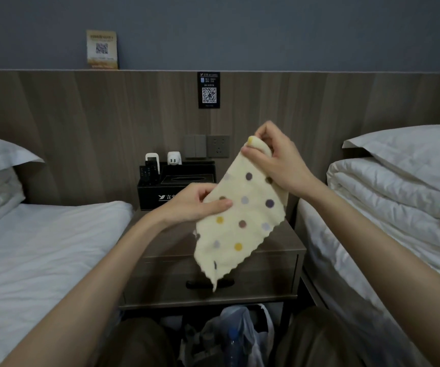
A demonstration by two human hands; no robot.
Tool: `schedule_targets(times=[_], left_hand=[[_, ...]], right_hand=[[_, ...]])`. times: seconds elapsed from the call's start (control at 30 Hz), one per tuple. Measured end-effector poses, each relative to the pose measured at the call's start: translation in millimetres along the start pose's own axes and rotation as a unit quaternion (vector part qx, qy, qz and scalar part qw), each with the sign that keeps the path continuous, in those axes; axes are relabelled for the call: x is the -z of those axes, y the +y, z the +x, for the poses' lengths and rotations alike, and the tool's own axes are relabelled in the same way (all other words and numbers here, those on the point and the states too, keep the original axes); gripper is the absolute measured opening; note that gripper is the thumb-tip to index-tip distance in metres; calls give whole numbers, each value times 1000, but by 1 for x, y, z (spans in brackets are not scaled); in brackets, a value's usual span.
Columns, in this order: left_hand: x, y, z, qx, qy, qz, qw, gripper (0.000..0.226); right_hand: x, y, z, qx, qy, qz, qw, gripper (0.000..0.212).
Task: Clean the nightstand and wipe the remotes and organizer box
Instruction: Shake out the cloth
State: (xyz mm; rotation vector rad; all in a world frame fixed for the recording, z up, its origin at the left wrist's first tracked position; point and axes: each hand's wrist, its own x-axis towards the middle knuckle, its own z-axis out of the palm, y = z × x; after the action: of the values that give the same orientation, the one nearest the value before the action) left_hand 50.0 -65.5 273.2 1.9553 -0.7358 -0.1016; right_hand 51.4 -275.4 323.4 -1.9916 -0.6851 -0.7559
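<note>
Right hand (277, 162) pinches the pale yellow polka-dot cloth's (240, 221) top corner; left hand (197, 205) grips its side, above the nightstand (279, 250).

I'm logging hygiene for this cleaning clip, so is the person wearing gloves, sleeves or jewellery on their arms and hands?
No. The left hand and right hand are ungloved; both forearms are uncovered, with no sleeve, watch, ring or bracelet showing.

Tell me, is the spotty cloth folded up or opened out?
Mostly opened out: the cloth hangs flat between the left hand and right hand, dots showing.
</note>
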Motion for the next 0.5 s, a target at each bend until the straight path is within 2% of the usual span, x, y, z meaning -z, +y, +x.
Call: schedule_targets(times=[0.13,0.23,0.37,0.5], left_hand=[[16,1,9,-5,18,47,999,17],[29,4,19,-16,61,76,995,5],[47,4,35,-20,111,172,979,19],[69,0,54,-9,114,212,970,20]], right_hand=[[12,19,11,-41,29,-61,997,22],[17,36,12,-63,-27,-129,989,31],[17,48,12,-115,-107,-151,976,13],[20,55,24,-128,-109,-129,977,20]])
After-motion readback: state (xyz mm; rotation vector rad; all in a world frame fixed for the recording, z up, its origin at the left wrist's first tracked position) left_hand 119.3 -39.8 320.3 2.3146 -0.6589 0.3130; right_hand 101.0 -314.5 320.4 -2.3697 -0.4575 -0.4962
